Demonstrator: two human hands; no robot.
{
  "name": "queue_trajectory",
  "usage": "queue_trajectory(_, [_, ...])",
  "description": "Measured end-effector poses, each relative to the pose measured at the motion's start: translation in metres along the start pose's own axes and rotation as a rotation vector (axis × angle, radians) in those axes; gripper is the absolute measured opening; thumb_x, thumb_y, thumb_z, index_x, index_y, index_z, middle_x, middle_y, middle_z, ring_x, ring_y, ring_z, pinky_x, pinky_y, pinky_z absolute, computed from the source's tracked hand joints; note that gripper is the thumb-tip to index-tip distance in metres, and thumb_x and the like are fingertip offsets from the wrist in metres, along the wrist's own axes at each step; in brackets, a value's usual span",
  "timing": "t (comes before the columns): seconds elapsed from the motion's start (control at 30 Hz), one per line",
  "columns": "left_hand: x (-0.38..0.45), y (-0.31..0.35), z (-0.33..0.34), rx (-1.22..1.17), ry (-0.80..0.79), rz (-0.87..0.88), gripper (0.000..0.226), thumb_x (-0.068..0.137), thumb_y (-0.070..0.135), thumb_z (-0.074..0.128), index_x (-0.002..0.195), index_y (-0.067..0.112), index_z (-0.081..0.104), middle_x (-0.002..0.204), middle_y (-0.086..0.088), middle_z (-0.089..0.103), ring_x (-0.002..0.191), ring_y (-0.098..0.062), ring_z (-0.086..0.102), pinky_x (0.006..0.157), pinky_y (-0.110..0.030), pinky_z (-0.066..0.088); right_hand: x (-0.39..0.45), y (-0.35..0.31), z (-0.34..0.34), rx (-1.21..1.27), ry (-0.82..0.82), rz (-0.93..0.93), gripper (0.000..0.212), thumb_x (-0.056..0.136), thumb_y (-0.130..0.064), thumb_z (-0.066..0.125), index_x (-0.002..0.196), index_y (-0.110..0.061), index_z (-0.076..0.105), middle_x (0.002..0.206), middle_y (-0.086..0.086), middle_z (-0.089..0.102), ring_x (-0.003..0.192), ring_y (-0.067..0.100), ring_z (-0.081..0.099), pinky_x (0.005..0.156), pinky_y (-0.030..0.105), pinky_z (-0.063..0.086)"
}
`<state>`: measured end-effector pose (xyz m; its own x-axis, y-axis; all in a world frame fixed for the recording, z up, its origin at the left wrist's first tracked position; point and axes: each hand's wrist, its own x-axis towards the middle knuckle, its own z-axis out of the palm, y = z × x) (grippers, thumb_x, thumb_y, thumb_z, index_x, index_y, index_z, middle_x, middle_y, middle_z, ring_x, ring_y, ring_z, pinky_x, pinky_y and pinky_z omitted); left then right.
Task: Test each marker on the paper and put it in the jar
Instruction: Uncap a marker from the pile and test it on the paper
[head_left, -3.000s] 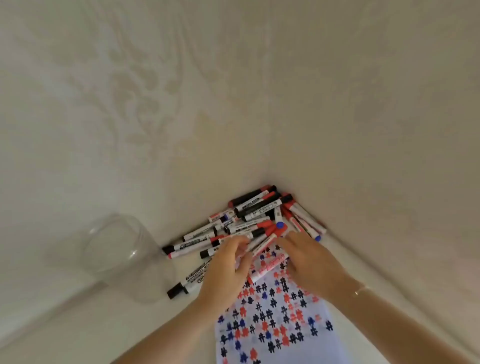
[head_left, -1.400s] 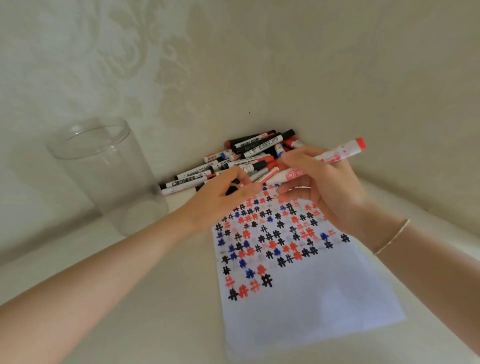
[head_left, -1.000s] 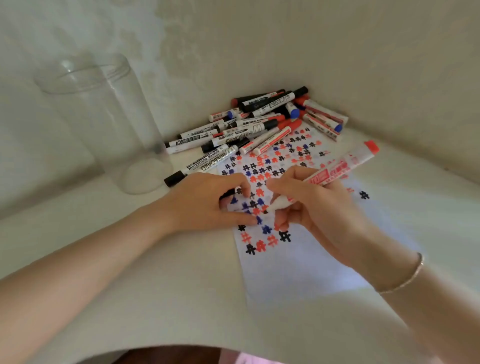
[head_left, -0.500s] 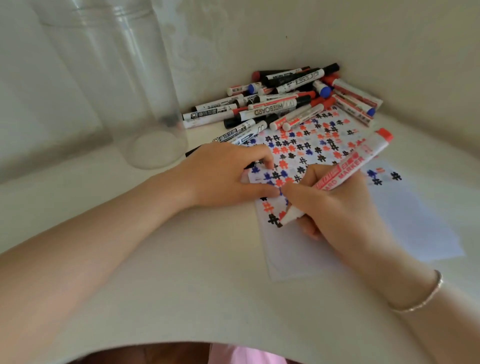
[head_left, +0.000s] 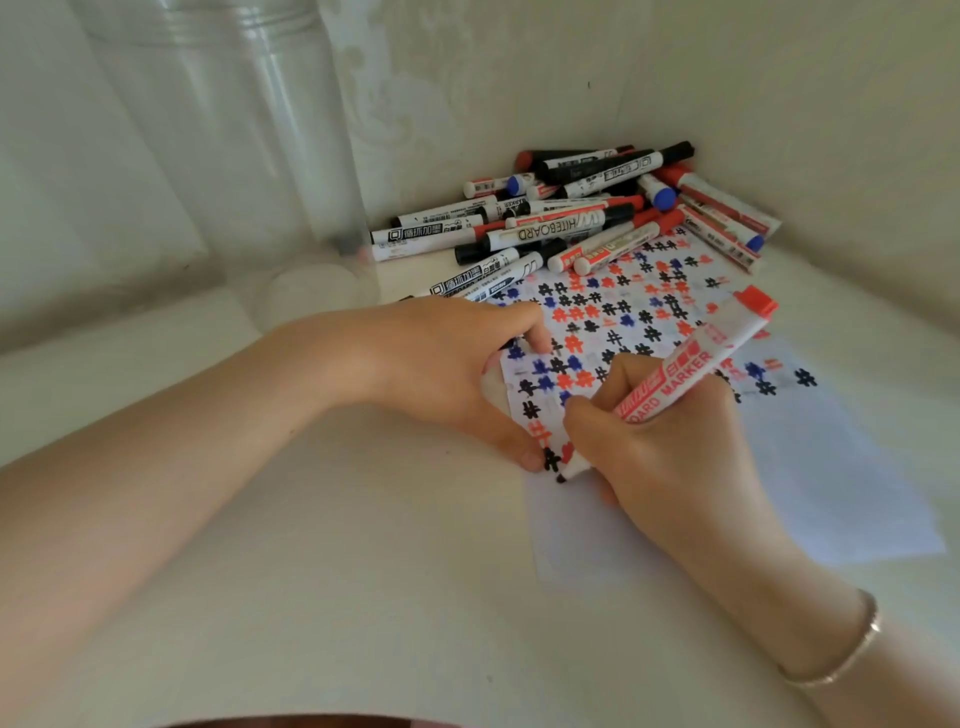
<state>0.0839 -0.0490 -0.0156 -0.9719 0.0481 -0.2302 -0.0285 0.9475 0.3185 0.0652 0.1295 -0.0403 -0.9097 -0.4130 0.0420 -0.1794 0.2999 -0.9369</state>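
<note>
My right hand (head_left: 670, 457) grips a red whiteboard marker (head_left: 691, 364) like a pen, its tip touching the near left part of the white paper (head_left: 831, 493) beside rows of black, red and blue hash marks. My left hand (head_left: 436, 364) rests on the paper's left edge with thumb and index finger down. Its fingers curl round a small pale piece that looks like the marker cap, mostly hidden. A tall clear plastic jar (head_left: 223, 156) stands at the back left with nothing inside.
A pile of several capped markers (head_left: 571, 228), black, red and blue, lies in the wall corner behind the paper. Walls close off the back and right. Bare white tabletop (head_left: 311, 571) lies under my forearms.
My right hand lifted the red marker from the pile, my left drew away from its tip end, and the tip came down onto the paper. My view moved closer and lower.
</note>
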Motion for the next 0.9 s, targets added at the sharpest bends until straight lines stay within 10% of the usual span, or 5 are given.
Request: queue_trajectory(0.9, [-0.0014,0.0058,-0.0035,0.000,-0.026,-0.033,0.082,0.051,0.074,0.074,0.120,0.047,0.038,0.069,0.024,0.039,0.064,0.004,0.044,0.056,-0.018,0.028,-0.0018,-0.0052,0.0035,0.035,-0.090,0.007,0.026,0.077,0.003,0.063,0.060,0.012,0.045,0.033,-0.003,0.049,0.027,0.006,0.041,0.033,0.012,0.032])
